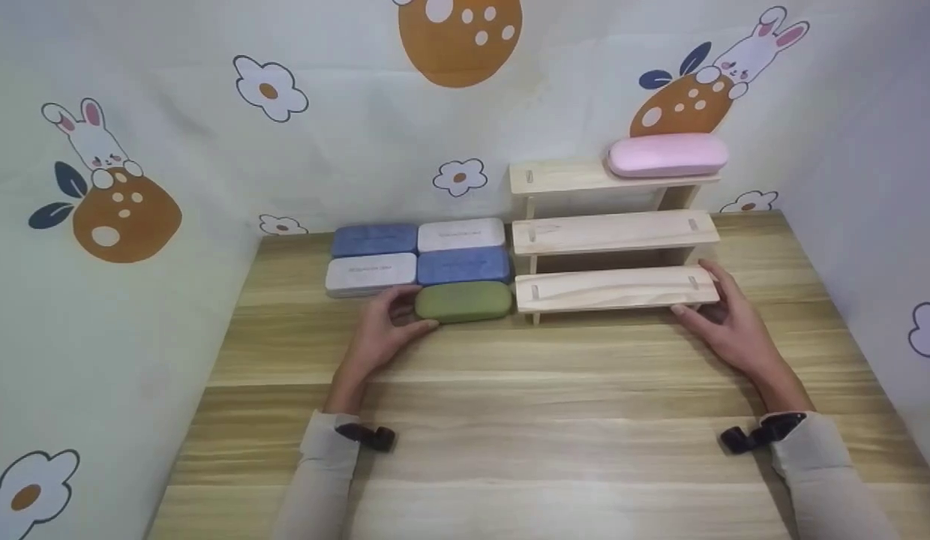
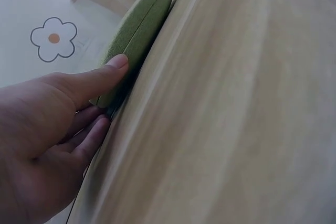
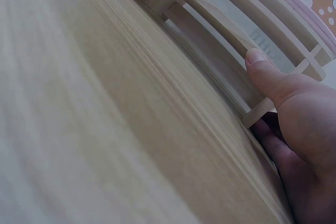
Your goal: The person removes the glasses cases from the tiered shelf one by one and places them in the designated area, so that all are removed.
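Note:
My left hand (image 1: 376, 334) holds the left end of a green glasses case (image 1: 465, 301), thumb at its front and fingers round behind. In the left wrist view, the thumb presses on the green case (image 2: 139, 32) beside its seam. At the right, my right hand (image 1: 739, 337) grips the right end of the lowest tier of a three-tier wooden rack (image 1: 615, 289). The right wrist view shows the thumb on that tier's front edge, with the other fingers low by the rack's leg (image 3: 258, 113) and partly hidden. On the top tier, towards the right, lies a pink glasses case (image 1: 667, 155).
Left of the rack, behind the green case, two blue cases (image 1: 375, 240) and two pale grey cases (image 1: 371, 271) lie in a checkered block. Patterned cloth walls (image 1: 345, 165) stand behind and at both sides of the wood-grain table (image 1: 540, 435).

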A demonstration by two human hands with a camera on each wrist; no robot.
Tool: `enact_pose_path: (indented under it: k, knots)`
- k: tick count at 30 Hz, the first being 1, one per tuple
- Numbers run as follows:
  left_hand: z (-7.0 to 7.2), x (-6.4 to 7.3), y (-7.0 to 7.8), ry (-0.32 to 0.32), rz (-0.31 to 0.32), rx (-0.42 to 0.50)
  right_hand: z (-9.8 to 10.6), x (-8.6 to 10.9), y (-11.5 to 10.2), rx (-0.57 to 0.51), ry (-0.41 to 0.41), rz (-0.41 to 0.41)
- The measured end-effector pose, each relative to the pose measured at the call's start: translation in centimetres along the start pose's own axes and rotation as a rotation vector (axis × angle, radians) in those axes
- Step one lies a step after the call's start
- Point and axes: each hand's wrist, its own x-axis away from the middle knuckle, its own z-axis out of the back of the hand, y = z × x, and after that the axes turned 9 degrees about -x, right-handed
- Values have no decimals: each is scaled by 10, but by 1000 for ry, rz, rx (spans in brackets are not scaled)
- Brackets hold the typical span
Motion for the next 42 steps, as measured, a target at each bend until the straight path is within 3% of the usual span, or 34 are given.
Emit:
enact_pose_path:
  k: [4, 9, 14, 20, 27, 36, 42]
  knots:
    - [1, 0, 2, -5, 2, -9, 0, 0, 1, 7, 2, 5]
    - [2, -1, 10, 19, -32, -132, 0, -1, 2, 5, 6, 17]
    - [1, -3, 26, 82, -103, -235, 0, 0, 2, 2, 5, 23]
    - [-9, -8, 52, 145, -221, -207, 0, 1, 0, 4, 4, 22]
    - [-27, -20, 83, 145, -291, -158, 0, 1, 0, 15, 7, 26]
    - [-66, -55, 132, 133, -429, -127, 2, 1, 1, 21, 11, 16]
    - [-95, -73, 160, 109, -440, -132, 3, 0, 2, 22, 7, 21]
